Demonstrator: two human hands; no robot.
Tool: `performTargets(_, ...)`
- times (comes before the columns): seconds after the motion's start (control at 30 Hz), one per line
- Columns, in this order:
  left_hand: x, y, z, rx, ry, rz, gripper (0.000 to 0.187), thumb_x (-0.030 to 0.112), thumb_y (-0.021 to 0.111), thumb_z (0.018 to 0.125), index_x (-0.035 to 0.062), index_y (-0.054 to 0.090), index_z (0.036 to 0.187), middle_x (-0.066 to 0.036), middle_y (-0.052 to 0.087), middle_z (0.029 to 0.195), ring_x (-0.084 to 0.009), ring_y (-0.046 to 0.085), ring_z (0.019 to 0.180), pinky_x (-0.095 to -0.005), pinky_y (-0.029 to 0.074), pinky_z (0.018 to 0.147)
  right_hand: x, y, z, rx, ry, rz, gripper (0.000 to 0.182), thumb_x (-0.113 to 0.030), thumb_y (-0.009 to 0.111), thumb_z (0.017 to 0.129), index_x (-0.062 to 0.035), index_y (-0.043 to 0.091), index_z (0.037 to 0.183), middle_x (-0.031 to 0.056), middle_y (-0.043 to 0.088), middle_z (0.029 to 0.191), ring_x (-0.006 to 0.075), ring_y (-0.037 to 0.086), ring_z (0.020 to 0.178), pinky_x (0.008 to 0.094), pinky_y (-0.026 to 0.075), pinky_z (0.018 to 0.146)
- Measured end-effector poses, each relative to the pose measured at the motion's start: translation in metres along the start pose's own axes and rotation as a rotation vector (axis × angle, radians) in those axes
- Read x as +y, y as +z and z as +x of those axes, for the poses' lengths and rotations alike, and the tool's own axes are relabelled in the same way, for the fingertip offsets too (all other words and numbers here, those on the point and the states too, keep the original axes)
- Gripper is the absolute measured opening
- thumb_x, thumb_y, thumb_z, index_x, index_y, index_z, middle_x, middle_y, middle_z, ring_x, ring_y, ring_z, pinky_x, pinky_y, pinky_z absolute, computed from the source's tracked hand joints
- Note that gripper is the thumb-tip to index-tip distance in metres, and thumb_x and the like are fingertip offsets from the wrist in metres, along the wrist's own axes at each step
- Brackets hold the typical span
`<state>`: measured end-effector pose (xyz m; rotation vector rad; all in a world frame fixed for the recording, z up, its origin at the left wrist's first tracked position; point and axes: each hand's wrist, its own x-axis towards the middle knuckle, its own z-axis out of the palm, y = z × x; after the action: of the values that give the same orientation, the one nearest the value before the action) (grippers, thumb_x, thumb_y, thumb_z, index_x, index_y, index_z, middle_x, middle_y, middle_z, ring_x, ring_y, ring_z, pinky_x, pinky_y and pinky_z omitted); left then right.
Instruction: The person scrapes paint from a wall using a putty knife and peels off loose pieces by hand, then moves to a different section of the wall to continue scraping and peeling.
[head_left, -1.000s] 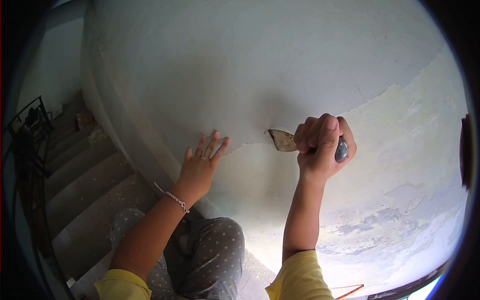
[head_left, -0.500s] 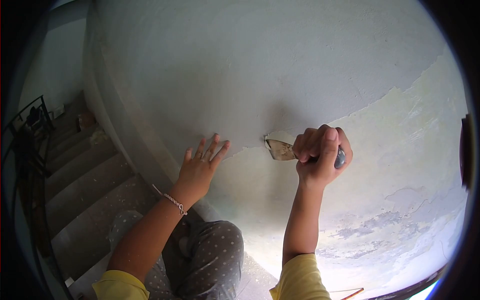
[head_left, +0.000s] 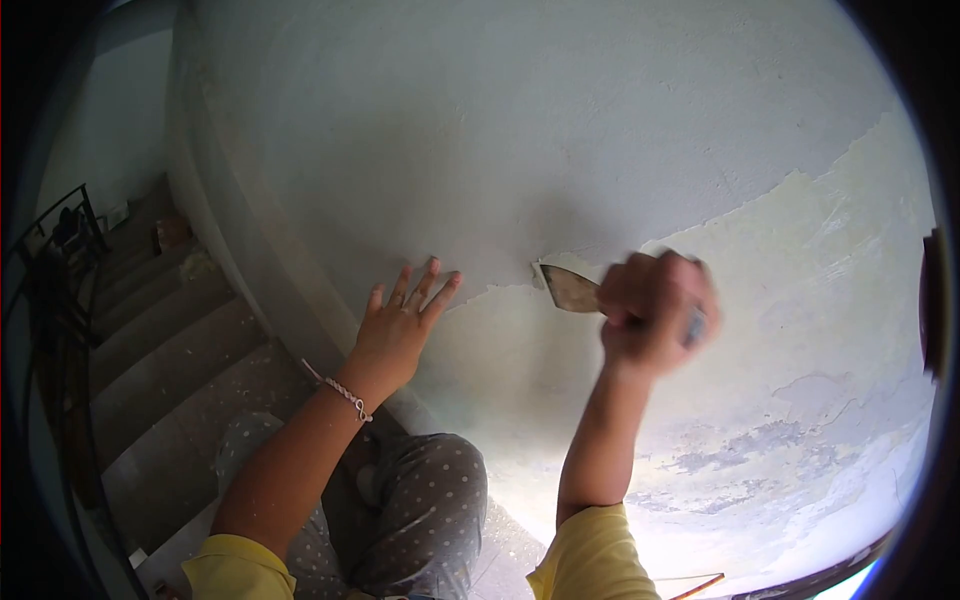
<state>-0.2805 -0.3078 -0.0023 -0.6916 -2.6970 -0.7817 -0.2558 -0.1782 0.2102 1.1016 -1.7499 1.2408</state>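
Observation:
My right hand point(head_left: 657, 310) is closed around the dark handle of a putty knife point(head_left: 572, 291) and is slightly blurred. The knife's stained metal blade points left, its edge at the ragged border where grey paint meets a paler, bared area of the wall point(head_left: 480, 170). A small torn bit of the coating shows by the blade's tip. Left of the knife, my left hand point(head_left: 398, 335) lies with spread fingers against the wall, near the same border, holding nothing. A braided bracelet point(head_left: 345, 393) circles that wrist.
Concrete stairs point(head_left: 165, 370) run up along the left, with a dark metal railing point(head_left: 60, 230) beside them and several items on the upper steps. Flaking patches point(head_left: 750, 455) mark the lower right wall. My bent knee point(head_left: 425, 510) is close below.
My right hand and the putty knife have shifted slightly right, the blade's tip pulling a little away from its earlier spot. My left hand stays almost in place.

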Motion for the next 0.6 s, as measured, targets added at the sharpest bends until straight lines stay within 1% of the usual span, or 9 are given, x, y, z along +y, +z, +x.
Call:
performTargets(0.03,0.0,0.0,0.0,0.001,0.004,-0.009,0.088,-0.009,0.051,0.084,0.0213,0.012,0.157,-0.014,0.016,0.162,-0.035,0.027,0.146,-0.0535,0.027,0.11,0.013,0.006,-0.007,0.032,0.112,0.01,0.039,-0.015,0.053,0.1,-0.0064,0.042,0.064,0.0041,0.045,0.047,0.0089,0.043,0.037,0.024,0.032,0.033)
performTargets(0.07,-0.001,-0.002,0.001,0.008,0.008,-0.015,0.087,-0.01,0.051,0.085,0.0216,0.013,0.157,-0.013,0.016,0.163,-0.0351,0.027,0.146,-0.0536,0.027,0.11,0.011,0.003,-0.005,0.003,0.095,-0.03,0.039,-0.015,0.054,0.1,-0.0066,0.041,0.064,0.0037,0.046,0.047,0.0093,0.043,0.037,0.0238,0.032,0.033)
performTargets(0.13,-0.002,-0.001,0.004,0.021,0.011,-0.006,0.087,-0.009,0.05,0.085,0.0216,0.013,0.157,-0.013,0.016,0.163,-0.0352,0.027,0.146,-0.0537,0.028,0.109,0.005,0.005,-0.003,0.018,0.086,0.011,0.04,-0.014,0.053,0.1,-0.0064,0.041,0.063,0.0037,0.044,0.047,0.0093,0.042,0.036,0.0242,0.031,0.033)
performTargets(0.23,-0.004,-0.003,0.002,0.016,0.01,0.011,0.087,-0.009,0.05,0.085,0.0215,0.013,0.157,-0.013,0.016,0.163,-0.0353,0.026,0.146,-0.0542,0.028,0.109,-0.015,0.002,0.0,0.041,-0.017,0.163,0.039,-0.012,0.048,0.101,-0.006,0.042,0.063,0.0032,0.041,0.047,0.0085,0.038,0.035,0.0252,0.029,0.032)
performTargets(0.27,-0.003,-0.004,0.001,0.01,0.015,0.018,0.087,-0.009,0.05,0.085,0.0215,0.013,0.157,-0.013,0.017,0.163,-0.0353,0.026,0.146,-0.0545,0.028,0.109,-0.016,0.003,-0.002,0.064,-0.01,0.162,0.038,-0.012,0.048,0.101,-0.0058,0.041,0.063,0.0034,0.043,0.047,0.0088,0.04,0.035,0.0248,0.03,0.032)
performTargets(0.33,-0.003,-0.003,0.0,-0.003,0.013,0.015,0.087,-0.009,0.051,0.085,0.0215,0.013,0.157,-0.013,0.017,0.163,-0.0353,0.027,0.146,-0.0548,0.028,0.11,0.01,0.009,-0.011,0.014,0.042,-0.107,0.039,-0.012,0.049,0.101,-0.0057,0.041,0.063,0.0035,0.044,0.047,0.0088,0.042,0.036,0.0243,0.03,0.033)
performTargets(0.4,-0.002,-0.004,0.003,0.004,0.022,0.017,0.087,-0.009,0.051,0.085,0.0215,0.013,0.157,-0.013,0.016,0.163,-0.0352,0.027,0.146,-0.055,0.028,0.11,0.01,0.005,-0.007,0.029,0.075,-0.096,0.039,-0.012,0.049,0.1,-0.0058,0.041,0.063,0.0041,0.045,0.048,0.0091,0.043,0.036,0.0246,0.031,0.032)
performTargets(0.53,-0.003,-0.003,0.003,-0.003,0.006,0.013,0.087,-0.009,0.05,0.085,0.0222,0.012,0.157,-0.013,0.016,0.163,-0.0349,0.026,0.146,-0.0559,0.027,0.11,-0.016,0.0,0.002,0.063,-0.056,0.162,0.037,-0.011,0.05,0.099,-0.005,0.042,0.063,0.0045,0.043,0.047,0.009,0.038,0.034,0.0257,0.03,0.03)
performTargets(0.6,-0.002,-0.002,0.001,-0.014,0.008,0.01,0.087,-0.009,0.05,0.085,0.0223,0.011,0.157,-0.013,0.016,0.163,-0.0347,0.026,0.146,-0.056,0.027,0.111,-0.007,0.001,-0.002,0.037,-0.029,0.07,0.037,-0.011,0.05,0.099,-0.005,0.043,0.064,0.0047,0.045,0.048,0.0089,0.039,0.034,0.0259,0.03,0.03)
